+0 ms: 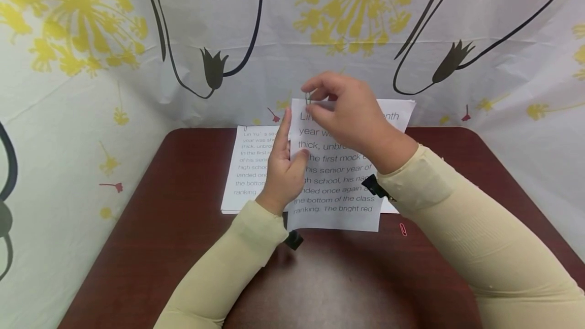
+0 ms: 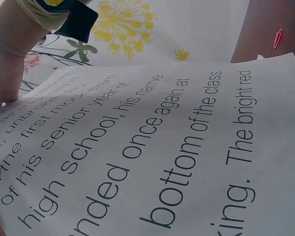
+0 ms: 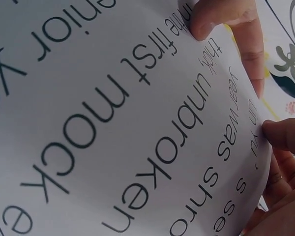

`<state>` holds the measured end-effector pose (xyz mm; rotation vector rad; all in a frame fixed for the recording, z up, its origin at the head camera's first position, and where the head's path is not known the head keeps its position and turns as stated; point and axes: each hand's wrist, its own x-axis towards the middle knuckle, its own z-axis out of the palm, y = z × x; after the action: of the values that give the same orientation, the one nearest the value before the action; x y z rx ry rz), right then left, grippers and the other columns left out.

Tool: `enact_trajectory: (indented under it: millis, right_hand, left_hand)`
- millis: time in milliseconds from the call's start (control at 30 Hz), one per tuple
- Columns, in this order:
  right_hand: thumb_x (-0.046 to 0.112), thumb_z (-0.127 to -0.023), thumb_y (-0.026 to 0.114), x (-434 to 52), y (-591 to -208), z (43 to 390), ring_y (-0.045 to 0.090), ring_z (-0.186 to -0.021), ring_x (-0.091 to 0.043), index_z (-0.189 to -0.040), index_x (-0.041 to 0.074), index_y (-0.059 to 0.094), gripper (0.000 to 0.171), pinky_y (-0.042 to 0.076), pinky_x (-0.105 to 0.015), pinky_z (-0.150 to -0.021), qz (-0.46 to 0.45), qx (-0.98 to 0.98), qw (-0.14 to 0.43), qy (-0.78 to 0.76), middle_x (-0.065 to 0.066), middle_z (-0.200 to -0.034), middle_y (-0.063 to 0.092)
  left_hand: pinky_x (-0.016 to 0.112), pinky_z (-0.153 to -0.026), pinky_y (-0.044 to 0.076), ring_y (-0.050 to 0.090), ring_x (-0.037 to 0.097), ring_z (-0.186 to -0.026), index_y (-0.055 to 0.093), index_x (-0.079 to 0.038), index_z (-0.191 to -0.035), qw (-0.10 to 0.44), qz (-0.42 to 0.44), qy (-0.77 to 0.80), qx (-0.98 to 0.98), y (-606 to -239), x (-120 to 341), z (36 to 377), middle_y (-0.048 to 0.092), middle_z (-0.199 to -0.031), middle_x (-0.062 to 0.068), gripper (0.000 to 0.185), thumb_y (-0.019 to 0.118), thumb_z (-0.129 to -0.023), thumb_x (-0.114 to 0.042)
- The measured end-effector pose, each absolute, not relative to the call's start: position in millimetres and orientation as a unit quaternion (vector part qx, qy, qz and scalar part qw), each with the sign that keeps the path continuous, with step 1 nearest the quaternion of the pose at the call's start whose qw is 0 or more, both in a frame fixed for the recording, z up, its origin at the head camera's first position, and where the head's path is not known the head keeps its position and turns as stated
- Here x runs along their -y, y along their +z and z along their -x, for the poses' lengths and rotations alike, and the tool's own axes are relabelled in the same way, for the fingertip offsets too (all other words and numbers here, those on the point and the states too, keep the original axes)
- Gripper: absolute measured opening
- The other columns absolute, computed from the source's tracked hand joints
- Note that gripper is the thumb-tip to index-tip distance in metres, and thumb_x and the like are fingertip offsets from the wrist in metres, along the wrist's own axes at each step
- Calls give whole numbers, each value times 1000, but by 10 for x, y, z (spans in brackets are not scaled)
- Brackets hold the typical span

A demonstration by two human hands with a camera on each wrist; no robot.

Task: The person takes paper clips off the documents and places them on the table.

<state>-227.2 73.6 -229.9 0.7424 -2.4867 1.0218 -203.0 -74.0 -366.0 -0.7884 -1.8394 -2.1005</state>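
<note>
A sheet of printed paper [image 1: 335, 217] is held upright above the table, its text facing me. My left hand [image 1: 285, 179] grips its left edge, thumb on the printed side and fingers behind. At the sheet's top left corner my right hand [image 1: 352, 116] pinches a small pale green paper clip [image 1: 308, 98] between thumb and index finger. The clip overlaps the top edge in the head view. In the right wrist view the left thumb [image 3: 204, 24] presses the page, with the right hand [image 3: 285, 142] close by at the top edge.
Behind the held sheet, a printed stack [image 1: 247, 176] lies on the dark red table [image 1: 151, 248], with a small clip [image 1: 245, 128] at its top left. More white paper [image 1: 389, 208] shows behind at right. A pink paper clip [image 1: 403, 229] lies right of the sheet. A patterned curtain [image 1: 283, 24] surrounds the table.
</note>
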Motion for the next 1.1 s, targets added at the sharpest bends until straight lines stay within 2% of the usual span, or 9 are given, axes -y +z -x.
enact_trajectory:
  millis: [167, 433, 700, 1100]
  right_hand:
    - [4, -94, 72, -746, -2283, 2275, 74, -101, -24, -120, 7, 74, 26, 58, -40, -100, -264, 875, 180, 363, -11, -100, 76]
    - [3, -93, 72, -762, -2287, 2286, 70, -94, -24, -118, 6, 74, 25, 55, -38, -90, -274, 864, 203, 369, -11, -96, 78]
    - [4, -95, 70, -779, -2251, 2271, 62, -94, -27, -118, 8, 75, 24, 49, -35, -84, -256, 864, 203, 382, -10, -97, 77]
    - [7, -98, 65, -870, -2190, 2195, 55, -90, -18, -121, 12, 74, 25, 43, -27, -75, -249, 857, 205, 402, -8, -96, 75]
  left_hand:
    - [40, -95, 62, 72, 25, -122, 9, -50, -167, 121, 270, -712, 636, -3657, 738, 2024, 59, -154, -1, 91, 41, -103, 5]
    - [40, -93, 63, 71, 25, -124, 7, -50, -167, 117, 273, -709, 639, -3655, 736, 2005, 56, -157, -3, 90, 41, -104, 3]
    - [40, -94, 62, 71, 26, -123, 7, -49, -168, 119, 276, -710, 637, -3659, 734, 2006, 55, -157, -3, 89, 41, -104, 4]
    - [40, -94, 62, 72, 26, -121, 7, -47, -169, 122, 273, -708, 640, -3680, 743, 2037, 58, -155, -1, 89, 41, -103, 3]
